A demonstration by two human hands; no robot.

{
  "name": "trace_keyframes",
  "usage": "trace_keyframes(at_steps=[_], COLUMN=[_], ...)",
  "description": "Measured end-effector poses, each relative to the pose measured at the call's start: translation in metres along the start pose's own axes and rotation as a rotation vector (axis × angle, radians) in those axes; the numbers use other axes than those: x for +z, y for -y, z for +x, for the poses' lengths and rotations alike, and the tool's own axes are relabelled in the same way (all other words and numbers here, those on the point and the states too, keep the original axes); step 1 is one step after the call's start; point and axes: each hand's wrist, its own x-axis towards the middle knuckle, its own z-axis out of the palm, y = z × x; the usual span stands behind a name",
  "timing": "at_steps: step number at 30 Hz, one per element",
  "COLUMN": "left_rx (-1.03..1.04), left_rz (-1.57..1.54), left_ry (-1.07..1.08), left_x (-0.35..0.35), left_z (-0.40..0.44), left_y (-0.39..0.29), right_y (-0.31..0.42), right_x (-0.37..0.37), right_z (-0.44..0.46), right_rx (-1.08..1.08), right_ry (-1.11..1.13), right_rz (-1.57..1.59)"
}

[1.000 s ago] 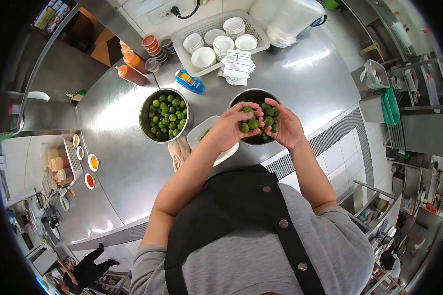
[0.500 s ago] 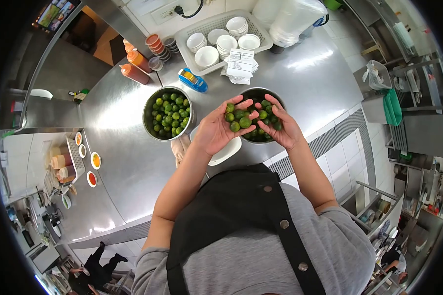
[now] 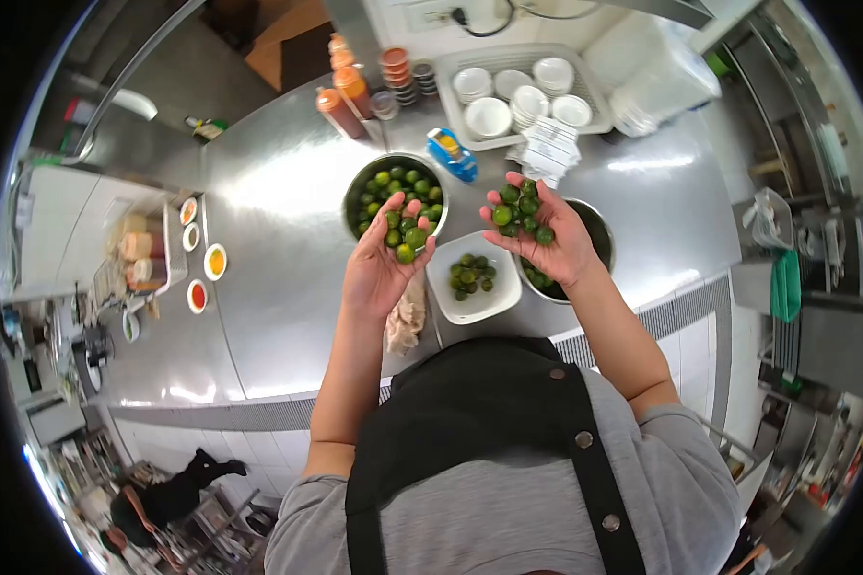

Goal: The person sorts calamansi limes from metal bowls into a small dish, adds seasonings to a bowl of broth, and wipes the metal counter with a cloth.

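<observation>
My left hand (image 3: pixel 372 276) is cupped palm up around several small green limes (image 3: pixel 406 255), over the near edge of the left metal pot (image 3: pixel 349 196). That pot holds many more limes. Cupped as well, my right hand (image 3: pixel 568 241) carries several limes (image 3: pixel 503 215) on its palm and fingers, partly above the right metal pot (image 3: pixel 605 233). Limes show low in the right pot, but my hand and forearm hide part of it. Between my forearms sits a white square bowl (image 3: pixel 499 303) with a small heap of darker limes in it.
A crumpled beige cloth (image 3: pixel 406 321) lies left of the bowl. Behind are a blue tape dispenser (image 3: pixel 452 155), paper slips (image 3: pixel 549 149), a tray (image 3: pixel 599 105) of white dishes and sauce bottles (image 3: pixel 339 110). Sauce dishes (image 3: pixel 216 262) stand at left. Another person (image 3: pixel 168 498) is at lower left.
My hands have drawn apart from over the right pot, each with limes. The left has moved to the left pot, uncovering the white bowl. The camera view has shifted.
</observation>
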Motion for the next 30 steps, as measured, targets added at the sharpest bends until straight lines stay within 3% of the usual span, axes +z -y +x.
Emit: trace_keyframes(at_steps=[5,9,13,17,21,24,27,30], left_rx=[0.273,0.379,0.235,0.314,0.414,0.319,0.031,-0.105], left_rz=[0.224,0.457,0.727,0.75,0.768,0.833,1.272,1.765], left_ry=[-0.176,-0.299,-0.475,-0.503,-0.408,-0.301,0.046,0.384], left_x=[-0.001,-0.015,-0.006,0.005,0.013,0.044,0.049,0.045], left_z=[0.0,0.017,0.016,0.01,0.019,0.034,0.051,0.066], left_y=[-0.03,-0.038,-0.04,-0.047,-0.036,-0.001,0.06,0.131], right_y=[-0.026,-0.046,-0.047,-0.003,0.059,0.087,0.082,0.056], right_x=[0.038,0.063,0.074,0.079,0.045,0.023,-0.015,-0.038], right_z=[0.062,0.1,0.1,0.059,0.008,-0.039,-0.061,-0.069], right_rx=[0.128,0.173,0.237,-0.005,-0.14,0.038,0.082,0.301], right_ry=[0.023,-0.005,-0.006,-0.044,-0.177,-0.319,-0.309,-0.388], right_rz=[-0.038,-0.567,-0.753,-0.874,-1.188,-1.536,-2.129,-2.329])
